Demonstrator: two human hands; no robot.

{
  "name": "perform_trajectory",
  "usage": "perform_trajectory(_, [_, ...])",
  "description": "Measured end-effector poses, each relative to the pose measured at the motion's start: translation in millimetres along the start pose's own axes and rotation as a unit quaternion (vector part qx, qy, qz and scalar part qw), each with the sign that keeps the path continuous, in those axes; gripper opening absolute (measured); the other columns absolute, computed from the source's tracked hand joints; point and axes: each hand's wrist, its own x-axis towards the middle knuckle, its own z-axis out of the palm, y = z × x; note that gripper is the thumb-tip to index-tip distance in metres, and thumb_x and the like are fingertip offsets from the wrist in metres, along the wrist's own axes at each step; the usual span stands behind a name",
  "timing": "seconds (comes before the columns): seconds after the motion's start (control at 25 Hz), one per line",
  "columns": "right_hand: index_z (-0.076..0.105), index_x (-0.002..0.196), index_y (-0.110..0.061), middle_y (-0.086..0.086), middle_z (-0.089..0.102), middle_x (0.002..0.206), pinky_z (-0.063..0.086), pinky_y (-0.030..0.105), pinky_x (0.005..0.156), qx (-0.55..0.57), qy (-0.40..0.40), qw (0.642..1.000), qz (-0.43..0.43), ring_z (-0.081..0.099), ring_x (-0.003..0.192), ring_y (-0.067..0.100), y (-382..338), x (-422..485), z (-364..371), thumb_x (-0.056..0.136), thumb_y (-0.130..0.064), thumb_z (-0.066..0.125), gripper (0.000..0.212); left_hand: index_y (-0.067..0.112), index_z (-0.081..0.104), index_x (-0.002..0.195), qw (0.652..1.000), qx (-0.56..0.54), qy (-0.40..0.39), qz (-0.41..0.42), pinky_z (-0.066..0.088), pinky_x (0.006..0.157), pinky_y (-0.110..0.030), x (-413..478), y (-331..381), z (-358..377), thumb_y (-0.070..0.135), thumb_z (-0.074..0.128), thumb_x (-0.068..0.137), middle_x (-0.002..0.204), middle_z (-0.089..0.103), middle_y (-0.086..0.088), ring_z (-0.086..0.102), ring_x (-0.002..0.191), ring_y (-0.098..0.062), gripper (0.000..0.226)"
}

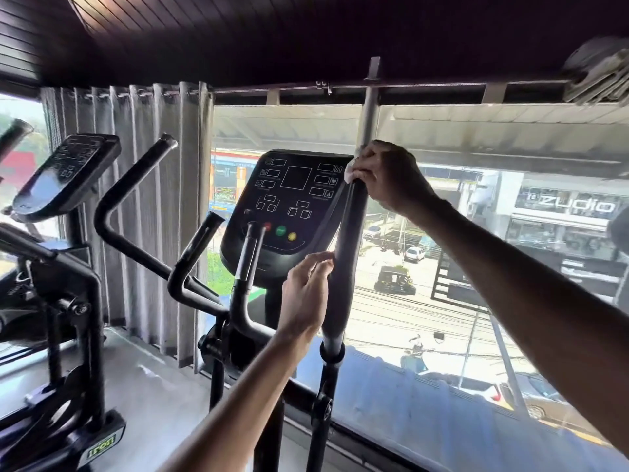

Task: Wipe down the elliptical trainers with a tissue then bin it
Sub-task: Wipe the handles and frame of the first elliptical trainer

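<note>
"ZUDIO" on shopfront sign (578, 206) (across street)

A grey curtain (136, 206) hangs bunched left of the window (442, 338). Outside, 1 black auto-rickshaw (394, 281) and 1 white car (414, 254) sit near a ZUDIO sign (575, 204).

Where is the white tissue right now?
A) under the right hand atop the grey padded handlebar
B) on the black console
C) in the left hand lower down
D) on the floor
A: a corner of the white tissue peeks from under the right hand gripping the top of the tall grey padded handlebar; the left hand shows none.
</note>
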Motion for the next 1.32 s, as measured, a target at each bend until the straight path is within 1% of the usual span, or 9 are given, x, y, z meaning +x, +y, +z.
perform_trajectory(0.12, [0.08,0.101,-0.02,0.004,0.072,0.093,0.054,0.029,0.076,0.066,0.105,0.989,0.085,0.067,0.082,0.018,-23,-54,3,0.09,-0.016,0.071,0.015,0.033,0.077,0.108,0.999,0.007,-0.037,-0.024,0.057,0.095,-0.046,7,1,-11,0.037,0.056,0.088,0.104,0.079,0.005,0.072,0.107,-0.02,0.029])
perform_trajectory(0.36, [0.079,0.103,-0.017,-0.005,0.075,0.101,0.057,0.025,0.069,0.164,0.188,0.939,0.235,0.068,0.089,0.004,-98,-132,13,0.092,-0.022,0.072,0.014,0.017,0.073,0.118,0.99,-0.025,-0.129,-0.053,0.057,0.062,-0.02,14,8,-29,0.01,0.059,0.102,0.1,0.08,-0.002,0.077,0.088,-0.012,0.022])
perform_trajectory(0.56, [0.079,0.105,-0.015,-0.004,0.074,0.104,0.053,0.017,0.08,0.109,0.175,0.941,0.266,0.065,0.093,0.0,-135,-156,10,0.095,-0.016,0.069,0.015,0.019,0.07,0.123,0.986,-0.027,-0.158,-0.035,0.063,0.081,-0.032,19,5,-34,0.009,0.064,0.098,0.111,0.077,0.0,0.074,0.107,-0.02,0.027])
perform_trajectory(0.68, [0.08,0.103,-0.017,-0.007,0.076,0.101,0.054,0.017,0.075,0.128,0.162,0.931,0.301,0.069,0.091,0.001,-159,-165,-2,0.095,-0.021,0.07,0.013,0.026,0.066,0.128,0.986,0.016,-0.155,0.055,0.059,0.096,-0.045,13,1,-42,0.015,0.073,0.089,0.122,0.072,0.009,0.071,0.11,-0.015,0.041])
perform_trajectory(0.8, [0.08,0.1,-0.018,-0.008,0.078,0.096,0.053,0.016,0.071,0.196,0.14,0.91,0.339,0.071,0.087,0.0,-177,-168,-12,0.093,-0.018,0.072,0.011,0.031,0.069,0.125,0.969,0.07,-0.181,0.155,0.057,0.094,-0.042,8,9,-58,0.026,0.077,0.086,0.123,0.071,0.017,0.07,0.107,-0.009,0.04])
perform_trajectory(0.96, [0.077,0.096,-0.026,-0.008,0.078,0.092,0.058,0.027,0.077,0.253,0.124,0.881,0.38,0.073,0.088,0.004,-196,-165,-22,0.092,-0.018,0.072,0.011,0.018,0.079,0.099,0.966,0.037,-0.237,0.098,0.061,0.09,-0.052,7,21,-82,0.021,0.083,0.086,0.097,0.079,0.007,0.074,0.094,-0.008,0.014])
perform_trajectory(1.16, [0.075,0.105,-0.021,-0.006,0.078,0.098,0.062,0.037,0.079,0.307,0.102,0.84,0.436,0.074,0.09,0.01,-209,-165,-28,0.086,-0.022,0.081,0.02,0.012,0.071,0.088,0.967,-0.011,-0.247,0.053,0.063,0.086,-0.049,6,27,-88,0.015,0.08,0.088,0.087,0.077,0.004,0.075,0.09,-0.013,0.01])
perform_trajectory(1.24, [0.075,0.107,-0.019,-0.006,0.077,0.098,0.061,0.032,0.077,0.276,0.084,0.852,0.437,0.074,0.089,0.009,-211,-167,-29,0.082,-0.028,0.084,0.029,0.013,0.068,0.087,0.965,-0.019,-0.253,0.06,0.065,0.08,-0.043,6,29,-86,0.016,0.081,0.087,0.09,0.078,-0.003,0.077,0.091,-0.021,0.013])
perform_trajectory(1.32, [0.078,0.101,-0.022,-0.007,0.077,0.092,0.06,0.035,0.078,0.239,0.106,0.863,0.432,0.074,0.084,0.008,-209,-164,-35,0.084,-0.028,0.082,0.019,0.016,0.067,0.087,0.965,-0.013,-0.248,0.079,0.064,0.073,-0.038,7,31,-82,0.016,0.081,0.087,0.09,0.079,-0.006,0.077,0.086,-0.023,0.014])
